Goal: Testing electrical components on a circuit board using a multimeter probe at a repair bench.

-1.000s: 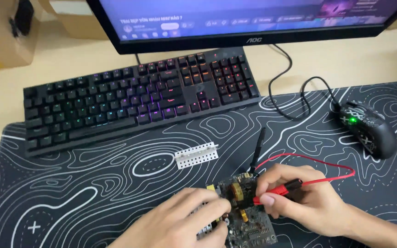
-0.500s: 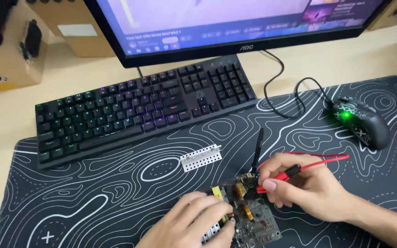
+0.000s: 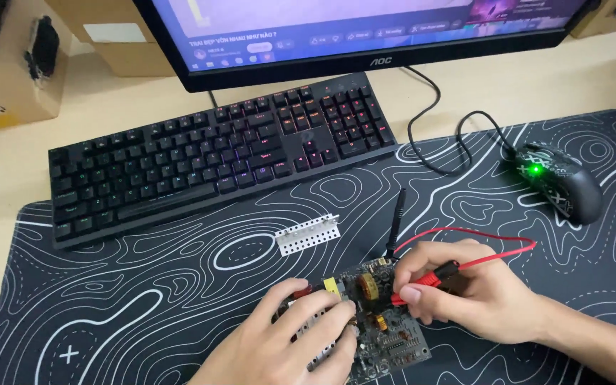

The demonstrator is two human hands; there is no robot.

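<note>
Since a second ago the view has slid left and down a touch: the keyboard (image 3: 222, 160) and mouse (image 3: 561, 182) now sit further right and lower, while both hands have stayed put on the board, the red probe tip barely shifting.

Head view, and plenty is cut off here. The left hand (image 3: 290, 342) runs out of the bottom edge, wrist unseen, and it covers the near-left part of the circuit board (image 3: 386, 335), so how far the board reaches under the palm can't be made out. The tiny parts on the board are hard to read beyond a copper coil and a yellow block just above the left fingertips. The monitor (image 3: 365, 32) is cropped at the top.

Now the grip. The left hand is closed over the board's left edge, fingers curled down on a perforated white strip lying on it, pinning it to the patterned desk mat (image 3: 108, 299). The right hand (image 3: 465, 296) pinches a red probe (image 3: 429, 278) pen-style between thumb and fingers, clenched tight, tip down on the board just right of the coil. Its red lead (image 3: 493, 239) loops away behind the knuckles. A black probe (image 3: 397, 221) leans up from the board's far edge, just beyond the right fingers. Another white perforated strip (image 3: 308, 234) lies loose, well beyond the left hand.
</note>
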